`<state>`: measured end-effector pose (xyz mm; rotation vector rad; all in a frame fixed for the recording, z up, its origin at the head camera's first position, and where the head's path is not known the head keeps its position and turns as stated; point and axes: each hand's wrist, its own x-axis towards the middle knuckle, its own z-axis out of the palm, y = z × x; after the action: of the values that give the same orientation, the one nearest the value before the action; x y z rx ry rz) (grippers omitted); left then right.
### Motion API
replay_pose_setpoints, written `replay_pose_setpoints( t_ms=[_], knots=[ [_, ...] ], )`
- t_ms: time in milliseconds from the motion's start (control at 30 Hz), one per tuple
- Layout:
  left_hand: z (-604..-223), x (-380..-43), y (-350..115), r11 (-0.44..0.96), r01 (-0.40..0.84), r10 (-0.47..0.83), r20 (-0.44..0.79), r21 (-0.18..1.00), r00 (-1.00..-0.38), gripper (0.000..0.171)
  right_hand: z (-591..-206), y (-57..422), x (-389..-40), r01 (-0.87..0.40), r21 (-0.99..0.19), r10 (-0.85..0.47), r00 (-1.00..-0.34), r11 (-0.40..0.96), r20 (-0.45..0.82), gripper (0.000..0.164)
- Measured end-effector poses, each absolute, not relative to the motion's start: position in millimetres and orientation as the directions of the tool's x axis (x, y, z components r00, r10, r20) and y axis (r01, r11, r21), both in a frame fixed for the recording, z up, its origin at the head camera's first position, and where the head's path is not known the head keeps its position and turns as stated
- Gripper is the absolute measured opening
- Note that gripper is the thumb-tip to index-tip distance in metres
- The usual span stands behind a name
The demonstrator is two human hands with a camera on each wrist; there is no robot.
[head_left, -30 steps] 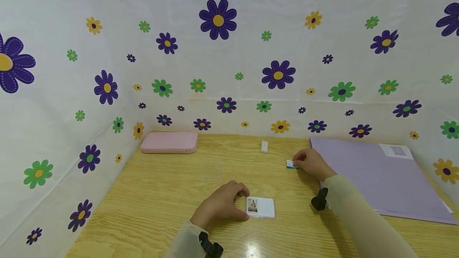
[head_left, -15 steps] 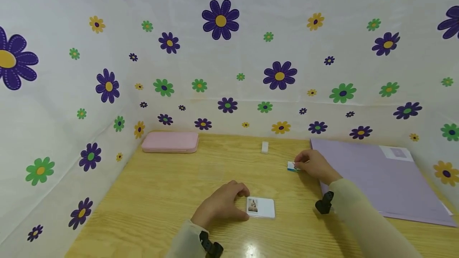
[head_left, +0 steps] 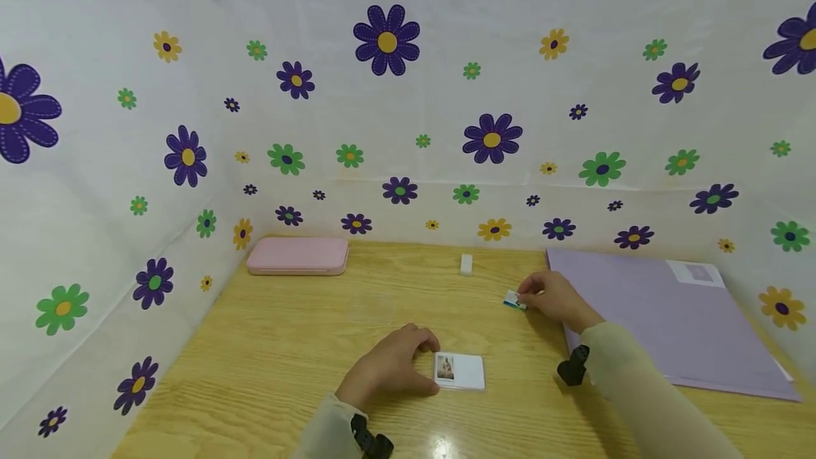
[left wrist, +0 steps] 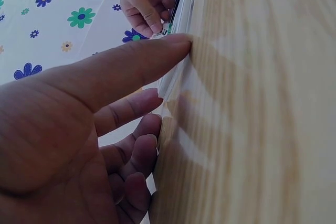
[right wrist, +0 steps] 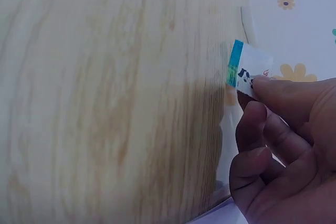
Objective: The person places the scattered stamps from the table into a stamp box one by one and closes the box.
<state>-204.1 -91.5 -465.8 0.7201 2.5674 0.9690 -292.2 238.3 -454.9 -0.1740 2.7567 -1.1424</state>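
Note:
A flat white card (head_left: 467,372) with a small brownish picture (head_left: 445,367) at its left end lies on the table, apparently in a clear holder. My left hand (head_left: 392,363) holds its left end, thumb at the near corner and index finger at the far one. In the left wrist view the holder (left wrist: 181,22) shows edge-on beside the thumb. Farther right, my right hand (head_left: 553,296) pinches a small stamp-like piece of paper (head_left: 512,299) between thumb and index finger. In the right wrist view this paper (right wrist: 249,65) is white with a blue strip and a black-and-white drawing.
A pink case (head_left: 298,256) lies at the back left, and a small white block (head_left: 467,265) near the back middle. A faint clear sheet (head_left: 372,307) is left of centre. At right lies a large purple folder (head_left: 650,331). Flowered cloth (head_left: 433,105) hangs behind.
My right hand keeps its pinch and has tilted the paper piece and brought it slightly nearer. My left hand stays at the card. The head view has shifted a little.

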Motion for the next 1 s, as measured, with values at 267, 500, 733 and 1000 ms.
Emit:
replay_pose_setpoints(
  t_ms=[267, 500, 733, 1000],
  knots=[
    [-466.7, -205.0, -92.3, 0.647, 0.355, 0.557, -0.101, 0.674, -0.824, 0.048, -452.1, 239.2, -288.5, -0.094, -0.730, -0.219, -0.973, 0.677, -0.077, 0.007],
    [-467.6, -204.7, -91.6, 0.640, 0.348, 0.558, -0.102, 0.686, -0.824, 0.048, -444.0, 233.0, -279.1, -0.117, -0.760, -0.247, -0.967, 0.640, -0.059, 0.009],
    [-469.5, -203.8, -91.6, 0.638, 0.349, 0.559, -0.102, 0.687, -0.823, 0.049, -433.9, 227.9, -271.0, -0.178, -0.766, -0.311, -0.950, 0.618, -0.031, 0.012],
    [-466.3, -204.1, -92.0, 0.639, 0.355, 0.563, -0.101, 0.682, -0.820, 0.049, -422.9, 216.3, -259.4, -0.226, -0.791, -0.393, -0.919, 0.568, -0.020, 0.007]
  ],
)
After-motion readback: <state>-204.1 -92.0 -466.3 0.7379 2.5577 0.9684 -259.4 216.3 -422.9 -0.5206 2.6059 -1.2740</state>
